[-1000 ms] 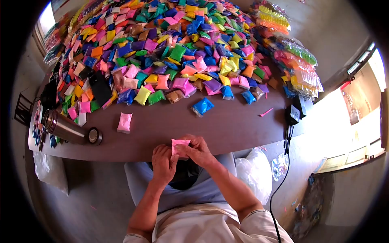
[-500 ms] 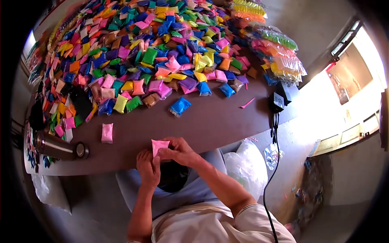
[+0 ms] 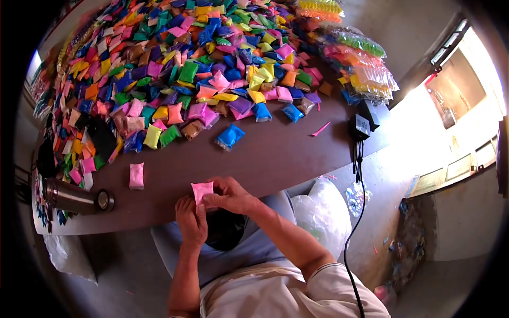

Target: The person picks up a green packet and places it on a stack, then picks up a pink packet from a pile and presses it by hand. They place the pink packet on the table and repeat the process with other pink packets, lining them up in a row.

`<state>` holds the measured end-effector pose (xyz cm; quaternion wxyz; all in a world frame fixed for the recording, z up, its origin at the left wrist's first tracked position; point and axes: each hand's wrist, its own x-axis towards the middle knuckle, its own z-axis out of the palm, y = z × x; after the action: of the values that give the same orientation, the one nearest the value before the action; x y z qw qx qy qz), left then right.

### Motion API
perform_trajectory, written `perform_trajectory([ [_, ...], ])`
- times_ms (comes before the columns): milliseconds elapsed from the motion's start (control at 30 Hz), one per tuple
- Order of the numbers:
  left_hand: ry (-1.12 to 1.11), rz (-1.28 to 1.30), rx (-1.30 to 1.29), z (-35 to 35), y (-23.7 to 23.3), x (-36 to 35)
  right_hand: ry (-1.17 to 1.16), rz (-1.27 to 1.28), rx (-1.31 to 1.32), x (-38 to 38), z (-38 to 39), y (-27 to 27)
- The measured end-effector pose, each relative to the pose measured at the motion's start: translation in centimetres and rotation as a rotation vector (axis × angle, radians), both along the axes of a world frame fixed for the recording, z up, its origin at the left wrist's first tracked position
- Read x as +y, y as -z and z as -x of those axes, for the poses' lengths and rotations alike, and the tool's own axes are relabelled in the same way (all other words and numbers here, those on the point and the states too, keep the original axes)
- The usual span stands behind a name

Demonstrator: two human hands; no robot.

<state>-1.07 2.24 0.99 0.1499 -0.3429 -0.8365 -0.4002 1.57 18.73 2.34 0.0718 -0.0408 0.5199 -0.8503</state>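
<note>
The right hand (image 3: 230, 197) is gripping a pink packet (image 3: 200, 190) just below the frame's centre, at the table (image 3: 175, 167)'s near edge. The left hand (image 3: 192, 218) is curling beside its lower end; whether it is pinching, I cannot tell. The packet is probably light, soft and slightly slippery, best held by its sides. Its crimped end is pointing up the frame, its long axis seemingly running up-down, lower end hidden. Beyond, a heap of packets (image 3: 188, 72) is filling the upper left.

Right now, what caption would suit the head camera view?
Right hand holding a pink packet, left hand beside it, before a table heaped with colorful packets.
</note>
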Motion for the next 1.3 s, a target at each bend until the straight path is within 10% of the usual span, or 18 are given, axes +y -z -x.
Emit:
perform_trajectory([
  [1300, -0.001, 0.021, 0.069, 0.0, 0.1, 0.1, 0.098, -0.032, 0.075, -0.8, -0.2, -0.9],
])
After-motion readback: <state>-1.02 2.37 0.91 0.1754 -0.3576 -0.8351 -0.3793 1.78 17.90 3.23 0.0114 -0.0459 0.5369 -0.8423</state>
